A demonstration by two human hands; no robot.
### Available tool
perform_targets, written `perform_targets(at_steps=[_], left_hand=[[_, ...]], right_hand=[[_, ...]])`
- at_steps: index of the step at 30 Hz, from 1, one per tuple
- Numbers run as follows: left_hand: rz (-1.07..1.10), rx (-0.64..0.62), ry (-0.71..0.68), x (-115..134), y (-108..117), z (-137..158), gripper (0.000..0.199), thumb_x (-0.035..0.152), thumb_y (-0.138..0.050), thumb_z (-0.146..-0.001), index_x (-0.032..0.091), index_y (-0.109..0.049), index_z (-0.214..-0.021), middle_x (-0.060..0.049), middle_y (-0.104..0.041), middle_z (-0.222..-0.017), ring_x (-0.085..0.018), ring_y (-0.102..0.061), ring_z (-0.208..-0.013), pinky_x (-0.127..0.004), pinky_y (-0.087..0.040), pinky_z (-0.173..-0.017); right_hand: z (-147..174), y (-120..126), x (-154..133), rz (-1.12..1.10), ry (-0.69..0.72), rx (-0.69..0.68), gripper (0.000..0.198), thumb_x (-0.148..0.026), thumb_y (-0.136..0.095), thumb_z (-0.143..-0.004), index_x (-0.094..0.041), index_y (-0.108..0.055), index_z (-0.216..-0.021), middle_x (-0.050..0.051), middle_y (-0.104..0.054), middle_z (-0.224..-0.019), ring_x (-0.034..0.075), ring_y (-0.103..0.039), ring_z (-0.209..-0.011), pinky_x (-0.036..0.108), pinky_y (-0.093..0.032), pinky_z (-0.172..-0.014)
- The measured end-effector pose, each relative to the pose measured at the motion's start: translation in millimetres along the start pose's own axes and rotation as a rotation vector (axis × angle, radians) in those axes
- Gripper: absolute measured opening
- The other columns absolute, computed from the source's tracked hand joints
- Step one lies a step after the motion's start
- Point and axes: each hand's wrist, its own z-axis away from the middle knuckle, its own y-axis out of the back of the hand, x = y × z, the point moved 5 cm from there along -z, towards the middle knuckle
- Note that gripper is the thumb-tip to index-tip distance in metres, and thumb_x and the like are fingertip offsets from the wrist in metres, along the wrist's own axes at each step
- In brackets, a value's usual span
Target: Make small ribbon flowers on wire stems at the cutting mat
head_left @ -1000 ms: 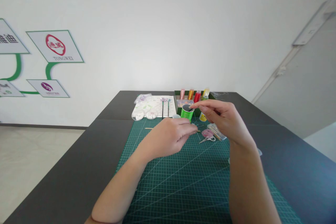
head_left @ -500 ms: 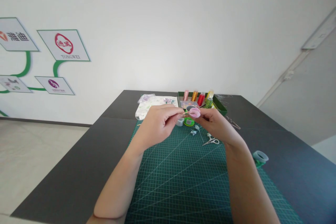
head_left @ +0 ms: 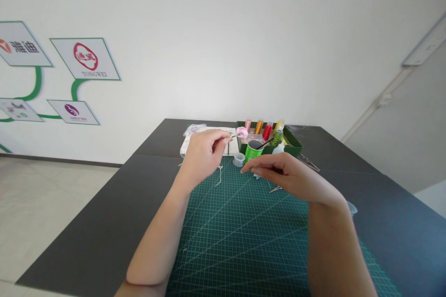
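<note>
My left hand (head_left: pixel 208 152) is closed in a pinch on the thin stem of a pink flower (head_left: pixel 242 132). The flower's head points right, held above the mat. Lower and to the right, my right hand (head_left: pixel 284 171) hangs with its fingers stretched and a gap between thumb and forefinger; nothing shows in it. Just beyond its fingertips stand a small clear cup (head_left: pixel 239 159) and a green can (head_left: pixel 251 152) with a dark stick in it. Scissors (head_left: pixel 275 189) and a pale blue leaf piece lie partly hidden behind the right hand.
A green cutting mat (head_left: pixel 244 241) covers the middle of the dark table (head_left: pixel 114 222). At the back, a dark green box (head_left: pixel 294 146) holds several thread spools beside white paper (head_left: pixel 195 137). A white thread (head_left: pixel 220 176) lies on the mat. A clear tub (head_left: pixel 352 208) is behind my right wrist.
My right hand has let go of the pink flower and moved down. The flower, now in my left hand alone, has moved left and up, uncovering the green can and the white thread.
</note>
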Motion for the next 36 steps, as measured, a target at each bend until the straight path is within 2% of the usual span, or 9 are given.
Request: perform_targets(at_steps=[7,14,23,27,31,36], left_hand=[[-0.074,-0.037,-0.028,-1,-11,0,0.02,0.014,-0.053,-0.092,0.017,-0.07,-0.082,-0.002,-0.073,-0.076,-0.014,-0.061,-0.066,-0.027,-0.043,-0.064],[-0.126,-0.133,-0.066,8,-25,3,0.021,0.015,-0.051,-0.095,0.017,-0.069,-0.085,-0.002,-0.07,-0.076,-0.015,-0.06,-0.068,-0.029,-0.044,-0.067],[-0.166,-0.403,-0.116,20,-48,13,0.025,0.015,-0.046,-0.098,0.017,-0.068,-0.087,-0.004,-0.069,-0.082,-0.017,-0.062,-0.075,-0.029,-0.045,-0.069],[-0.159,-0.493,-0.135,28,-54,17,0.025,0.016,-0.046,-0.099,0.018,-0.069,-0.091,-0.004,-0.07,-0.084,-0.018,-0.064,-0.076,-0.03,-0.047,-0.07],[-0.121,-0.522,-0.182,33,-57,19,0.024,0.015,-0.047,-0.099,0.017,-0.071,-0.097,-0.005,-0.073,-0.09,-0.019,-0.067,-0.081,-0.032,-0.051,-0.075],[-0.085,-0.503,-0.231,35,-57,20,0.023,0.014,-0.05,-0.098,0.018,-0.072,-0.099,-0.005,-0.074,-0.093,-0.019,-0.069,-0.082,-0.033,-0.053,-0.075]], right_hand=[[16,0,-20,0.017,0.055,-0.102,0.036,-0.045,-0.055,-0.099,-0.02,-0.079,-0.108,0.004,-0.068,-0.07,0.013,-0.049,-0.058,0.025,-0.038,-0.055],[31,9,-33,0.017,0.09,-0.106,0.035,-0.041,-0.053,-0.101,-0.018,-0.079,-0.11,0.006,-0.074,-0.079,0.013,-0.057,-0.062,0.024,-0.043,-0.057],[34,28,-25,-0.118,0.161,0.142,0.029,-0.039,-0.06,-0.097,-0.021,-0.081,-0.107,0.007,-0.074,-0.078,0.013,-0.058,-0.061,0.024,-0.043,-0.053],[32,36,-13,-0.204,0.143,0.272,0.028,-0.04,-0.063,-0.096,-0.021,-0.08,-0.107,0.001,-0.062,-0.063,0.01,-0.046,-0.052,0.023,-0.035,-0.046],[29,40,1,-0.286,0.079,0.362,0.032,-0.039,-0.059,-0.098,-0.021,-0.076,-0.117,-0.005,-0.038,-0.052,0.009,-0.03,-0.047,0.023,-0.023,-0.042],[19,43,15,-0.343,0.012,0.409,0.035,-0.042,-0.058,-0.098,-0.019,-0.074,-0.119,-0.005,-0.033,-0.054,0.009,-0.028,-0.047,0.025,-0.021,-0.043]])
